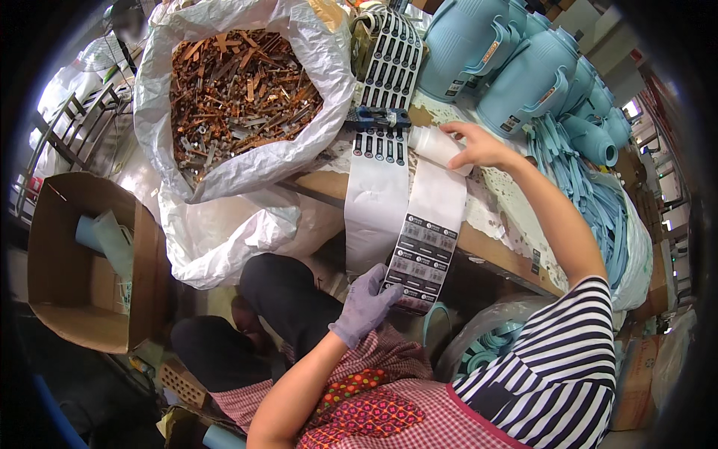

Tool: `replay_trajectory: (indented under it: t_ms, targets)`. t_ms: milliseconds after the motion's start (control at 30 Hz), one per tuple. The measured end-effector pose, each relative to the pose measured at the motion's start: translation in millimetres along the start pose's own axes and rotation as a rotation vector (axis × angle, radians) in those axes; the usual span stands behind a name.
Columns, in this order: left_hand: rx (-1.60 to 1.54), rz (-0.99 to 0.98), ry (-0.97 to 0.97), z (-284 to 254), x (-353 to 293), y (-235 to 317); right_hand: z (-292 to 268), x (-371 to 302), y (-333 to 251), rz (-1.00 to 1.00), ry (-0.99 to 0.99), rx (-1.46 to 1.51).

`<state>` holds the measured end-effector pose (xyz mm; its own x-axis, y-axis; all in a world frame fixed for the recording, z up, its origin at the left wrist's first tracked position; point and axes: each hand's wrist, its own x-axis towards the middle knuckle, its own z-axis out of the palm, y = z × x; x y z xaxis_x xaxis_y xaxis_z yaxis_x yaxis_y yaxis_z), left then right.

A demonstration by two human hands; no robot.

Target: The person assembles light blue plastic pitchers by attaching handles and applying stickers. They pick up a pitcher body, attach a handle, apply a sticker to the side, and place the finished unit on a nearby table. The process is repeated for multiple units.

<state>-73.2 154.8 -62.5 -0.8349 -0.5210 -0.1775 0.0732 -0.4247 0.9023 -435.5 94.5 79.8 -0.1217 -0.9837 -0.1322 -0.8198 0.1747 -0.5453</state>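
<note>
My left hand [366,303], in a pale purple glove, pinches the edge of a strip of black-and-white printed labels [424,258] near its lower end. The strip hangs over the table's front edge. Its blank white upper part runs up to a white paper roll [440,148] lying on the table. My bare right hand [475,146] grips the right end of this roll between thumb and fingers. Just left of it, a second label sheet [380,146] with small dark oblong stickers lies beneath a dark blue clamp-like bar [378,117]; its blank end also drapes over the edge.
A white sack [340,82] of rusty metal pieces stands at the left. Light-blue jugs [516,93] crowd the back right, beside a bag of light-blue plastic strips [591,202]. A cardboard box [56,247] is at far left. A bag of blue rings [486,348] sits below the table.
</note>
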Motion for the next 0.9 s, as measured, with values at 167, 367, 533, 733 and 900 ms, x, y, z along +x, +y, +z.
replay_trajectory:
  t_ms: [167,367,533,733,900]
  targets:
    - [-0.022,-0.032,-0.046,-2.5,0.4,-2.7,23.5,12.0,-25.5,0.167,0.109,-0.458]
    - [-0.03,0.064,-0.049,6.5,32.2,-3.6,31.5,-14.1,7.5,-0.32,0.379,-0.918]
    - [0.417,0.196,0.798,-11.0,23.7,18.3,14.8,-42.7,-43.2,-0.029,-0.021,-0.746]
    - [0.317,-0.062,0.386,-53.1,54.1,25.4,64.2,89.9,-29.0,-0.404,0.336,-0.459]
    - [0.982,0.116,0.496,-56.6,-3.9,-6.2,63.7,119.5,-18.4,-0.085,0.261,-0.519]
